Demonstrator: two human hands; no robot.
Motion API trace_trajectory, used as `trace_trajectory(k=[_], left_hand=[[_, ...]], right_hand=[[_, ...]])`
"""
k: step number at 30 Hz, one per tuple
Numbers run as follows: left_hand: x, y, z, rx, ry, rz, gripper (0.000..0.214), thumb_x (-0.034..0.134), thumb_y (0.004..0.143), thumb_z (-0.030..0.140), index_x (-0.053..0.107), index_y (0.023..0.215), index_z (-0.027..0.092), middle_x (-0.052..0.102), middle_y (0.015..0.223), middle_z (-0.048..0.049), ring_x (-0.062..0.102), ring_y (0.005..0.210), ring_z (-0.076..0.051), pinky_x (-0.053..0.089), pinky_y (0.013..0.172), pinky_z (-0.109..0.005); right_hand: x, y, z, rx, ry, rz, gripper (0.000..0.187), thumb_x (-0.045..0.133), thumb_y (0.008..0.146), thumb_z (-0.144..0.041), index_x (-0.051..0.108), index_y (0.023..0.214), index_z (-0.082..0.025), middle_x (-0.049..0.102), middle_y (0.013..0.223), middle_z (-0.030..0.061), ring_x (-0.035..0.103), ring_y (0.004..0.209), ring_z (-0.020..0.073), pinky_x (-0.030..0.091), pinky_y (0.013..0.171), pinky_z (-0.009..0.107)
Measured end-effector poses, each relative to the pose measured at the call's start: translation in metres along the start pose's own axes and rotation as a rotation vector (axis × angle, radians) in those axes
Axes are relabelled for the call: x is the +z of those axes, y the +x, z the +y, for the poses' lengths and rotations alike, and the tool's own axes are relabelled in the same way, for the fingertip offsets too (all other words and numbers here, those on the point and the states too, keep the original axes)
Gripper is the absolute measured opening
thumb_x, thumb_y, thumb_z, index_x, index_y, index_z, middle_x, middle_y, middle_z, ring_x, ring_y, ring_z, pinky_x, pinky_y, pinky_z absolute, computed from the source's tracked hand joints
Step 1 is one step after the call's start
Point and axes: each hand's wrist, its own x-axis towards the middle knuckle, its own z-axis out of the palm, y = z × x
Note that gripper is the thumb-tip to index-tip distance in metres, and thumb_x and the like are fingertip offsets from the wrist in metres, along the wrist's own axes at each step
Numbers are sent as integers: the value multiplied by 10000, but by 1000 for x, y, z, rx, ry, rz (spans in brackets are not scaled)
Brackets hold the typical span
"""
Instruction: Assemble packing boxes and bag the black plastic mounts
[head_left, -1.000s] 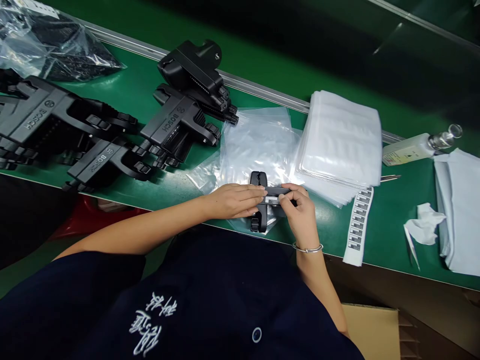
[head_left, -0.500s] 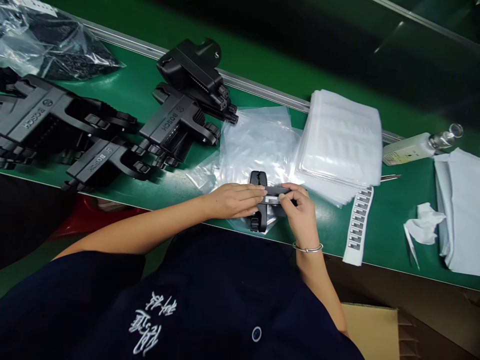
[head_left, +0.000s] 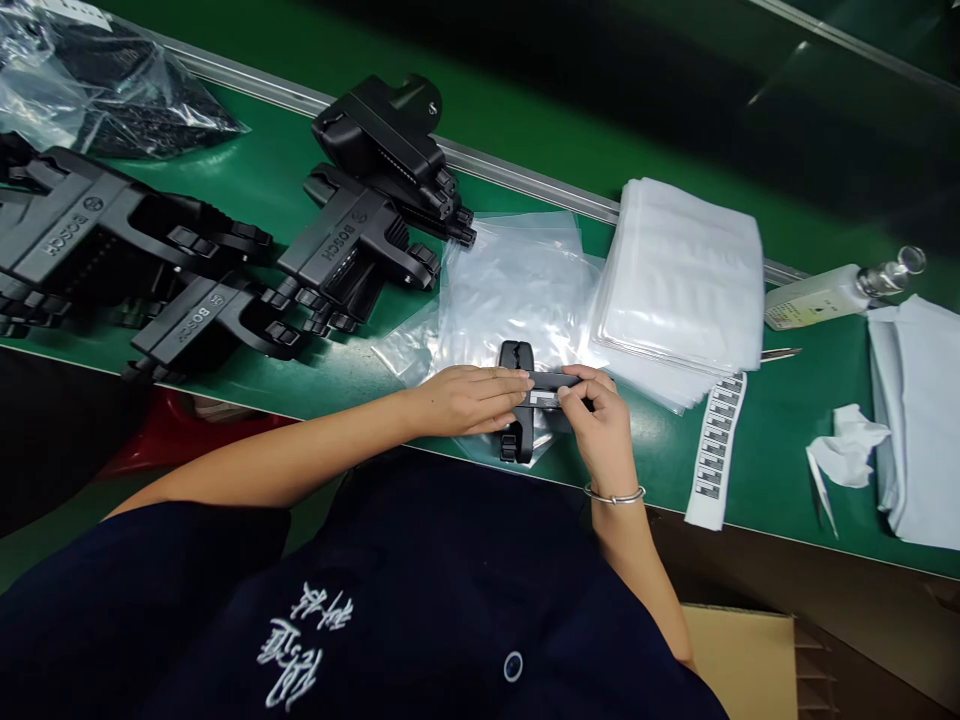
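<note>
A black plastic holder [head_left: 516,355] lies at the table's front edge, over clear plastic bags [head_left: 517,285]. A small white label [head_left: 543,398] shows on its upper face. From the left, my left hand [head_left: 466,402] grips the holder, its fingers pressed together across the near side; the thumb is hidden. My right hand [head_left: 604,425] pinches the holder's right end, the thumb beside the label and the fingers behind. Several similar black holders marked BOSCH [head_left: 341,240] are grouped to the left.
A stack of translucent bags [head_left: 682,270] lies right of the loose ones. Beyond it are a label strip [head_left: 716,450], a clear bottle [head_left: 817,298], crumpled tissue [head_left: 851,445], tweezers [head_left: 823,495] and folded white cloth [head_left: 922,420]. A filled plastic bag [head_left: 150,100] sits far left.
</note>
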Motion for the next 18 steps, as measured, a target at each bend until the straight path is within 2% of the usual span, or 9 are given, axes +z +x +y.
trace_trajectory(k=[10,18], left_hand=[[1,0,0,0,8,7,288,552,929,262,609,1190,154,724,1135,-96,645,1143,-194,554,959,-282],[0,0,1,20,25,30,282,552,927,260,604,1174,132,725,1126,-100,667,1105,-205,581,905,-291]], right_hand=[[0,0,-1,-4,-4,2,231,599,816,-294,549,602,-221,661,1098,64,553,1106,251,372,999,460],[0,0,-1,-17,-37,3,229,593,822,-298,549,611,-220,661,1097,63,555,1100,250,377,994,459]])
